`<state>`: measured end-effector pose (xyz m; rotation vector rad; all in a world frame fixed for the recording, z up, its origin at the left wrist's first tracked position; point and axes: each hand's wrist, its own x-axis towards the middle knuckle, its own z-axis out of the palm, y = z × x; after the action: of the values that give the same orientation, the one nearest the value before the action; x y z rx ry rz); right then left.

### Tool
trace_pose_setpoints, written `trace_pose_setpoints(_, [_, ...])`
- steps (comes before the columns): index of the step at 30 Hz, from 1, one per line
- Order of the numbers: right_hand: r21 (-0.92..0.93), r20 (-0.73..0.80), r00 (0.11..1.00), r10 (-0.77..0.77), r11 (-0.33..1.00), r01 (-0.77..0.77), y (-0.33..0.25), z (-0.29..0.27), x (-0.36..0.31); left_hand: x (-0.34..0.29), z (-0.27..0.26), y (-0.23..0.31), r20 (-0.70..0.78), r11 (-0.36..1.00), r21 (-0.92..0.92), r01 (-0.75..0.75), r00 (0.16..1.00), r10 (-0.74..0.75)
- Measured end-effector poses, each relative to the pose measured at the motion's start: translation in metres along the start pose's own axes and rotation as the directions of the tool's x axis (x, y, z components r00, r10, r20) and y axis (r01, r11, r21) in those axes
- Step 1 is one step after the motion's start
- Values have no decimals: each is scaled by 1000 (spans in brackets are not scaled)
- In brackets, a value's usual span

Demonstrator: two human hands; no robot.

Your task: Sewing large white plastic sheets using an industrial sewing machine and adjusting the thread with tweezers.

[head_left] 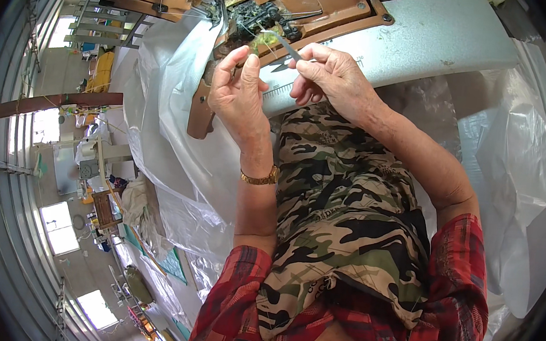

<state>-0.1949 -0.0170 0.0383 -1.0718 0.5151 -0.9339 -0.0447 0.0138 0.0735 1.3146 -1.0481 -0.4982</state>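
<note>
My right hand (336, 78) grips slim metal tweezers (289, 50) with a bent tip pointing left, over the edge of a brown sewing machine (338, 20). A dark pointed shape (282, 68) shows just below them; whether it is part of the tool or a shadow, I cannot tell. Left of the tweezers, my left hand (241, 93) is raised with thumb and index fingertips close together. Anything pinched there is too fine to make out. Beyond both hands lie the machine's exposed dark workings (254, 19), with fine threads and yellowish lint (266, 42) around them.
A pale machine table (447, 36) with a ruler strip extends right. Clear plastic sheeting (178, 143) hangs at the left, and more plastic (513, 165) at the right. Camouflage cloth (348, 196) covers my lap. Other sewing machines (102, 159) stand at the far left.
</note>
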Motion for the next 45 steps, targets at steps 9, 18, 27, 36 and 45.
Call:
trace_pose_setpoints(9, [-128,81,982,-171,975,181,-21,3,20,8,5,3,-38,996,-86,8,999,-11])
trace_pose_setpoints(18, [-44,22,990,-141,989,142,-8,19,11,9,9,10,155,939,-218,267,959,-237])
trace_pose_setpoints(27, [-226,73,981,-179,955,191,-4,7,13,19,8,4,272,818,-419,394,914,-301])
trace_pose_setpoints(36, [-718,505,420,-754,-96,690,-4,-18,39,26,21,-1,349,609,-594,526,850,-394])
trace_pose_setpoints(45, [-667,486,364,-794,-69,742,-14,-17,66,35,32,1,266,597,-671,440,894,-361])
